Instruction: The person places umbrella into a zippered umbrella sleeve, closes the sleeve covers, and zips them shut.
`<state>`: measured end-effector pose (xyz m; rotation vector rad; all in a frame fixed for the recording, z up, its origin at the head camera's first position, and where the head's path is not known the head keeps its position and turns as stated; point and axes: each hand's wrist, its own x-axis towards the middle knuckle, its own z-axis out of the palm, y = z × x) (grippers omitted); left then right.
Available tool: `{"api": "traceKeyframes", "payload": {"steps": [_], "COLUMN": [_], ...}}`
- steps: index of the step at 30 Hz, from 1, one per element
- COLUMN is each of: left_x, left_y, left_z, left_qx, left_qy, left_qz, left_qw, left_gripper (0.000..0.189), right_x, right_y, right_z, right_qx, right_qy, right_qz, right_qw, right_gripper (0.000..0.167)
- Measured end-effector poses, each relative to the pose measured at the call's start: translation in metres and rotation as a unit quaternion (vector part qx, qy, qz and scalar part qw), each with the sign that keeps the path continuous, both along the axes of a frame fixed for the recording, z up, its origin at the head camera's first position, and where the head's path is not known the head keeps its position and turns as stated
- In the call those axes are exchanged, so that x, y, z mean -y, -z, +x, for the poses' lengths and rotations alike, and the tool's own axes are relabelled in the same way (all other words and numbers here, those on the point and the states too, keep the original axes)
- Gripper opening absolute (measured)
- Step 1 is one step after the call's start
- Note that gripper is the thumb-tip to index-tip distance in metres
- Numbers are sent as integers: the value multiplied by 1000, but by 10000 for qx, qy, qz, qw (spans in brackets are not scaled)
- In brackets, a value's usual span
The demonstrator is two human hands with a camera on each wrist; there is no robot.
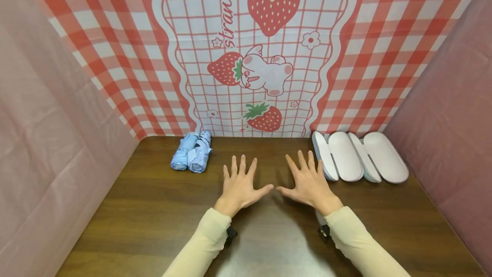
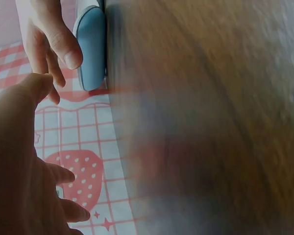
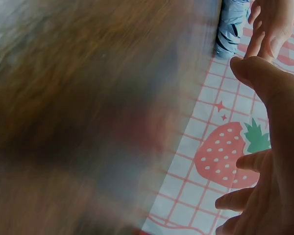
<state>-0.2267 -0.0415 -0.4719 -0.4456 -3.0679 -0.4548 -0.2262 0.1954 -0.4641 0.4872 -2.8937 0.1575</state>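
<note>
My left hand is palm down over the middle of the table, its fingers spread and holding nothing. Mirroring it, my right hand has its fingers spread too, and the thumbs point at each other with a small gap. Whether the palms touch the wood cannot be told. Two rolled light-blue bundles that look like folded umbrellas lie side by side left of my left hand. Close to the right fingertips, two glasses cases stand open, white inside; the left wrist view shows a blue outer shell.
The brown wooden table ends at a back cloth printed with strawberries and red checks. Pink cloth walls rise on the left and right. A black wrist device sits under the right cuff.
</note>
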Motion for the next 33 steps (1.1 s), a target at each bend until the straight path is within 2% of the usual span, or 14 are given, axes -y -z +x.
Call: {"api": "traceKeyframes", "payload": {"steps": [5,16,21,28,33], "left_x": [-4,-14,-21,-26,-32], "left_y": [-1,-9,-11,-11,-11], "left_z": [3,2,0,4,7], "left_qx": [107,-87,-161,-95,-64], "left_qy": [89,230,277,274,291], "left_qz": [87,-41,66,250,364], "left_qw": [9999,9997,9995,9993,9989], "left_gripper": [102,102,101,99,98], "right_x": [-7,-24,-36,-58,-75], "right_y": [-3,-19,-30,-46,-52], "right_z": [2,-1,-5,-15,-18], "right_qx": [28,199,189,286,227], "right_qy": [25,60,104,131,182], "right_qz": [41,-304,-399,-873,-951], "right_qw": [10000,9993,9990,9957,9950], "right_gripper": [104,100,99,100,98]}}
